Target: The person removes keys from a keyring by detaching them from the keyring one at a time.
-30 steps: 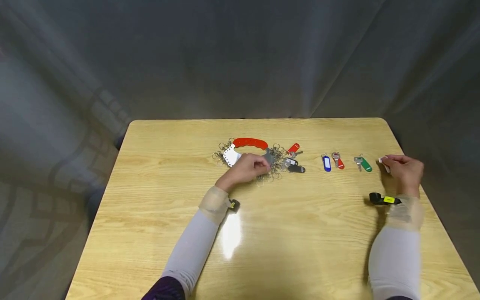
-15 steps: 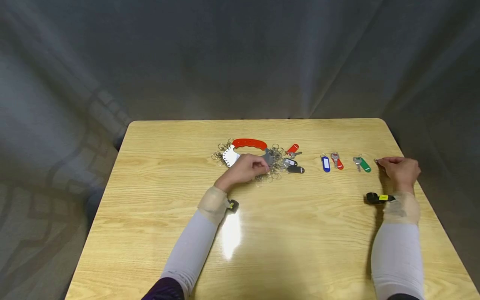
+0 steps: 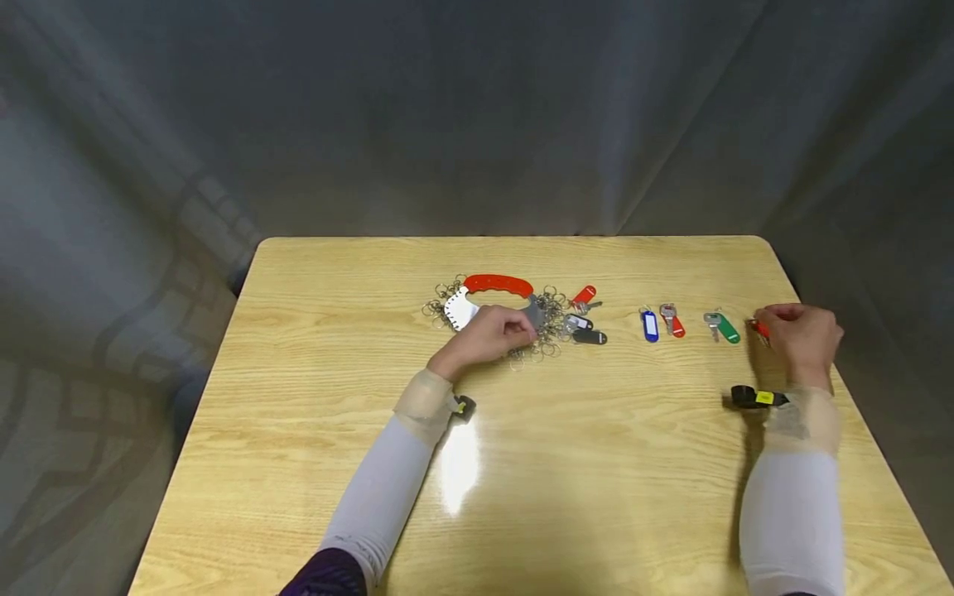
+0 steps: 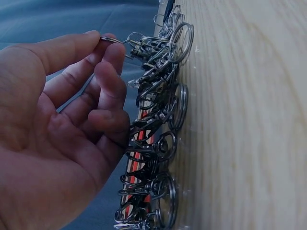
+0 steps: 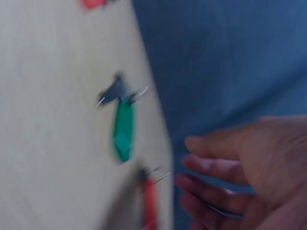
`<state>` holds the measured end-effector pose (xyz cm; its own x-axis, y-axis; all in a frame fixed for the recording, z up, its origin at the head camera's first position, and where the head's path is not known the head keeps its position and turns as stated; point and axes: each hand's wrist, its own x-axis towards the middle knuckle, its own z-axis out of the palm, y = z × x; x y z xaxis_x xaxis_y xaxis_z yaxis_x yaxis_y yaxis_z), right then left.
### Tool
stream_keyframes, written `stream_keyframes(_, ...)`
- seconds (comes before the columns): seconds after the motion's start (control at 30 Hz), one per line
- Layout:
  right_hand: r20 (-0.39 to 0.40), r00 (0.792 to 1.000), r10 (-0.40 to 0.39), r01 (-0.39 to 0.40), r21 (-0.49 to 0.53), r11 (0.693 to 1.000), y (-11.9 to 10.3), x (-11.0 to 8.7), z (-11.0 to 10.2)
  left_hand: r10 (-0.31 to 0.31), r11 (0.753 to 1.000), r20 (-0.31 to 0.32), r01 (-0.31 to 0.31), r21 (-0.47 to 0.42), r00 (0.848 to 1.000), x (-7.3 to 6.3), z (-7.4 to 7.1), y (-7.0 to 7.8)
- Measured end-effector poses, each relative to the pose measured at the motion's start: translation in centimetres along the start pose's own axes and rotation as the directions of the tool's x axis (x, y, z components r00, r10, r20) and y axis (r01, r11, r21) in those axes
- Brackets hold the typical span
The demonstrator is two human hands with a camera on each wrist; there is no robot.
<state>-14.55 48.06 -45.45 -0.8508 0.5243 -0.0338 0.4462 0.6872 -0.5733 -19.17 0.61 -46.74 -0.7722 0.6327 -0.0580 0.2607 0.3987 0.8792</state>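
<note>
In the head view, my left hand (image 3: 488, 333) is at the front of a metal key carrier (image 3: 460, 310) with a red handle. Up close in the left wrist view, its thumb and forefinger pinch a split key ring (image 4: 109, 39); several more rings with clasps hang along the carrier's edge. My right hand (image 3: 805, 335) is near the table's right edge, beside a red key tag (image 5: 150, 203) with a ring. Its fingers are loosely bent and apart from that tag in the blurred right wrist view. To its left lies a green key tag (image 3: 728, 329) with a key.
A blue tag (image 3: 650, 326) and a red tag with a key (image 3: 668, 311) lie between the hands. Near the carrier's right side are another red tag (image 3: 585, 295) and a black tag (image 3: 590, 337). Grey curtains (image 3: 447, 124) hang behind the table (image 3: 596, 463).
My right hand has turned slightly; the tag it held, first showing white, now shows red on the table, let go. The left hand has stayed in place.
</note>
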Motion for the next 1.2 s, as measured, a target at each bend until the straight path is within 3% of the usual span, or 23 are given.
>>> stream_keyframes(0.07,0.018,0.996,-0.09,0.091,-0.018,0.996,-1.4,-0.6,-0.2,0.001,1.0,0.002,-0.001,0.007,1.0,0.0,0.0,-0.1)
stream_keyframes(0.13,0.052,0.978,-0.201,0.203,-0.024,0.979,-3.1,-1.4,-0.1,0.003,1.0,0.014,-0.003,0.013,1.0,0.0,0.0,-0.2)
stream_keyframes(0.23,0.1,0.928,-0.358,0.36,-0.004,0.933,-5.8,-2.8,0.7,0.009,1.0,0.037,-0.009,0.015,0.999,-0.1,0.2,-0.5)
stream_keyframes(0.33,0.173,0.875,-0.453,0.456,0.022,0.89,-8.4,-4.2,1.9,0.017,1.0,0.05,-0.018,0.019,0.999,-0.1,0.3,-0.7)
stream_keyframes(0.57,0.296,0.745,-0.597,0.603,0.083,0.794,-13.1,-6.3,4.9,0.02,0.999,0.049,-0.022,0.035,0.999,0.2,0.4,-0.6)
stream_keyframes(0.7,0.379,0.666,-0.642,0.653,0.12,0.748,-14.6,-7.3,7.2,0.032,0.998,0.05,-0.034,0.044,0.998,0.3,0.5,-0.4)
stream_keyframes(0.77,0.412,0.637,-0.651,0.668,0.126,0.734,-14.9,-7.6,8.5,0.042,0.998,0.048,-0.044,0.048,0.998,0.3,0.5,-0.4)
stream_keyframes(1.0,0.447,0.597,-0.667,0.706,0.104,0.701,-14.5,-7.6,12.1,0.04,0.997,0.02,-0.041,0.068,0.999,0.6,0.4,-0.4)
stream_keyframes(1.1,0.426,0.576,-0.698,0.732,0.112,0.672,-14.4,-7.6,12.8,0.038,0.996,0.007,-0.039,0.074,0.999,0.6,0.4,-0.5)
stream_keyframes(1.2,0.407,0.571,-0.713,0.74,0.121,0.661,-14.6,-7.7,13.0,0.041,0.996,0.001,-0.041,0.073,0.999,0.6,0.4,-0.4)
